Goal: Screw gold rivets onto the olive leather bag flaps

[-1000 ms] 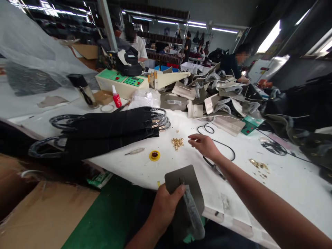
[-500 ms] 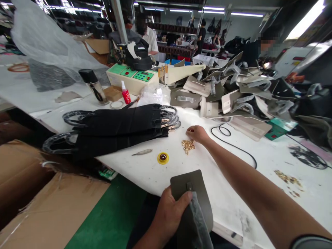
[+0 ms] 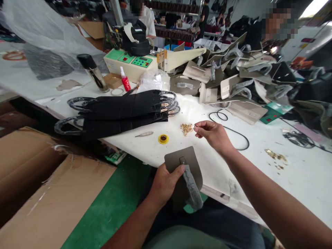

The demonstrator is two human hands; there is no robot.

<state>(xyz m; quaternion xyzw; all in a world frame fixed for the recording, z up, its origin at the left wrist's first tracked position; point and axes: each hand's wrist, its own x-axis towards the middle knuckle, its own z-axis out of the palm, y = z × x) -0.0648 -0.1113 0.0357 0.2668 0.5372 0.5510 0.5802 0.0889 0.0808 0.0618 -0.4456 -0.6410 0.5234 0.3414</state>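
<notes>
Olive-grey bag flap (image 3: 193, 159), held at a tilt over the lap, just in front of the counter (image 3: 298, 197) edge. It's got a plastic-wrapped handle (image 3: 192, 190) on it, angling down towards the lap. Left hand (image 3: 163, 183) is closed on the flap, thumb lying on top by the handle's upper end, the other fingers mostly hidden underneath. Right hand (image 3: 212, 135) is out over the counter, thumb and fingertips drawn in narrow at the right side of a little heap of gold hardware bits (image 3: 186, 129). Can't tell if a piece is pinched in there, way too small.

Left of the heap there's a yellow dish (image 3: 163, 139) with something dark in the middle, then a thin pointed tool (image 3: 144, 134) lying flat. Behind those, a stack of black bag panels (image 3: 124, 107) with wrapped handles poking out both ends. Red bottle (image 3: 126, 82) stands further back, near a cream and green machine (image 3: 127, 65). Big messy pile of similar flaps (image 3: 220, 86) at the back right, and a black cord (image 3: 240, 136) loops behind the right hand.
</notes>
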